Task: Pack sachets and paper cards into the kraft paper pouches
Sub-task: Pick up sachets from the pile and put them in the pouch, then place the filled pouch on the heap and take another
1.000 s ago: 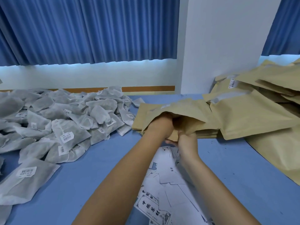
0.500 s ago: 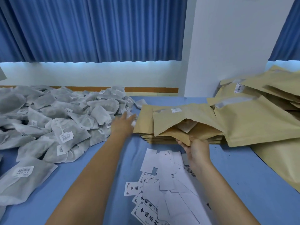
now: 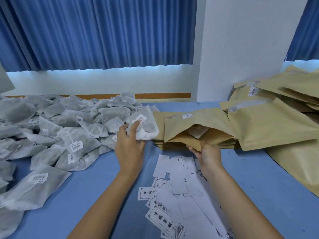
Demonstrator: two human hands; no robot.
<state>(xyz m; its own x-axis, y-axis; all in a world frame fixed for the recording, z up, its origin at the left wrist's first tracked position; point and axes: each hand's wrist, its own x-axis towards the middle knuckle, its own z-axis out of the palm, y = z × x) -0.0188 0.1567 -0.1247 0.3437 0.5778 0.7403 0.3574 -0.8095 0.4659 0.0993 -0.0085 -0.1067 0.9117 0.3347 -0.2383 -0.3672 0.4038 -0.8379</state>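
My left hand (image 3: 128, 145) grips a grey mesh sachet (image 3: 146, 126) with a white label, lifted just left of the open kraft pouch (image 3: 198, 125). My right hand (image 3: 208, 156) pinches the pouch's lower lip, holding its mouth open toward me. A pale item shows inside the mouth. The pouch lies on top of a flat stack of kraft pouches (image 3: 158, 121). White paper cards (image 3: 174, 185), some printed with black characters, lie scattered on the blue table below my right hand.
A large heap of grey sachets (image 3: 57, 128) covers the table's left side. Filled kraft pouches (image 3: 276, 121) are piled at the right against a white pillar (image 3: 245, 49). Blue curtains hang behind. Bare blue table surface (image 3: 89, 192) shows between my forearms and the sachet heap.
My left hand came out of the pouch, reached left to the sachet heap, and now holds a sachet near the pouch mouth. My right hand kept hold of the pouch's lip.
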